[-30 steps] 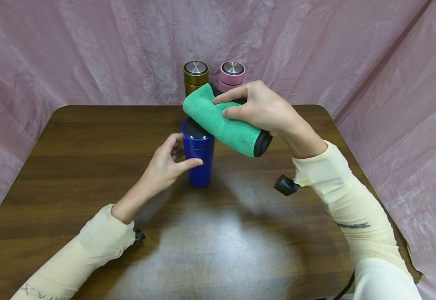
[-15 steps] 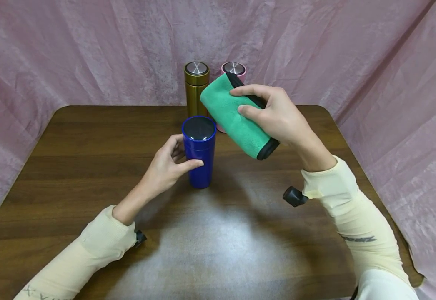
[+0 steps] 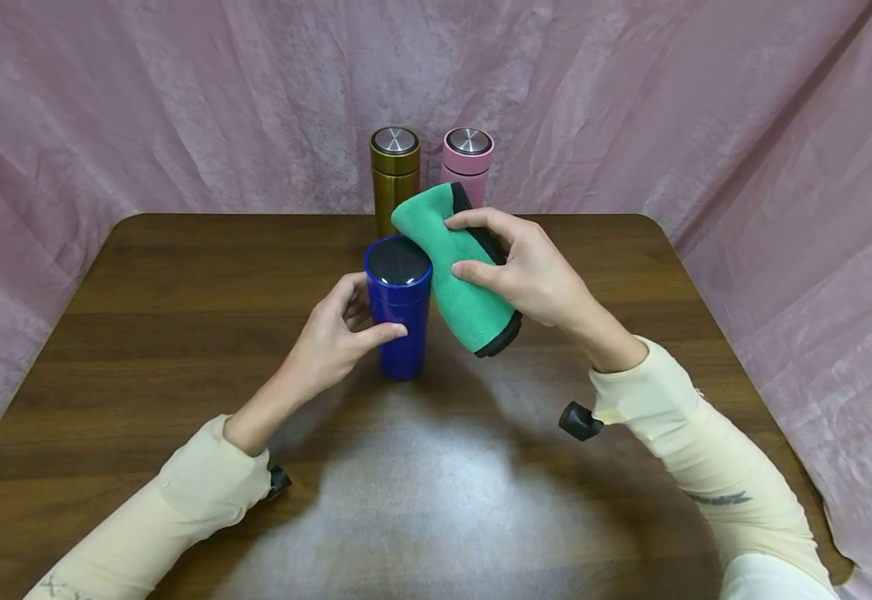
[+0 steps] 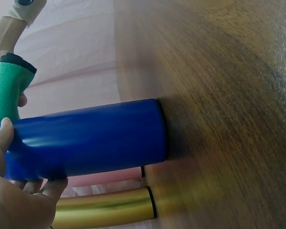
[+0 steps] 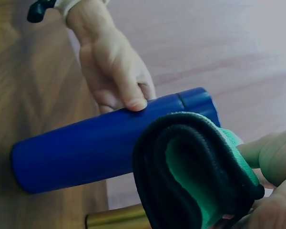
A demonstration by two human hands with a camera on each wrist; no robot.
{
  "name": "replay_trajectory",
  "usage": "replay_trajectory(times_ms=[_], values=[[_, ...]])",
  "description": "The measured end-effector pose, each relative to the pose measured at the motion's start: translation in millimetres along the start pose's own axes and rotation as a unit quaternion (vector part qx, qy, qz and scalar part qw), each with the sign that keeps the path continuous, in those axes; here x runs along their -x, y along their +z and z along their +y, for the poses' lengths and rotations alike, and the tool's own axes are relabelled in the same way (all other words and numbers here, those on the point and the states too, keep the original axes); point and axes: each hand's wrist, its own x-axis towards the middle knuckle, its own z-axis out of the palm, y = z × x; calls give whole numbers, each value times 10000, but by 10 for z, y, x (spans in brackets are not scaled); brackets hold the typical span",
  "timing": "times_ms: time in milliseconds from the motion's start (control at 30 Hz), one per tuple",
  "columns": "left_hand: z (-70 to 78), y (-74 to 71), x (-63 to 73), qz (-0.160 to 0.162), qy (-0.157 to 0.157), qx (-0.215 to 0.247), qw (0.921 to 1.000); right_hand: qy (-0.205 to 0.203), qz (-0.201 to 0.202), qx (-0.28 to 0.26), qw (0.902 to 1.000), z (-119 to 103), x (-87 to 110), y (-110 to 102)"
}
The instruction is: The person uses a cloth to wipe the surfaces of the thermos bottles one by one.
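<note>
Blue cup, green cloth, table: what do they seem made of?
Blue cup: coated metal or plastic, can't tell which; smooth, glossy, with bright highlights.
Green cloth: probably microfibre; matte, fuzzy surface, soft folds.
Table: wood or wood-look laminate; semi-gloss, brown grain and a blurred light reflection.

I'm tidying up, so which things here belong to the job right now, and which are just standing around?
In use:
- blue bottle, held by the left hand
- green cloth, held by the right hand

Apparently just standing by, in neither hand:
- gold bottle
- pink bottle
</note>
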Motion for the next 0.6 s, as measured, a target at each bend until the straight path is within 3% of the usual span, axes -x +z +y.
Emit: replay_trajectory(times_ms=[600], values=[[9,-1,12,24,72,-76,9999,334,-603,811,9943,514,63,437]])
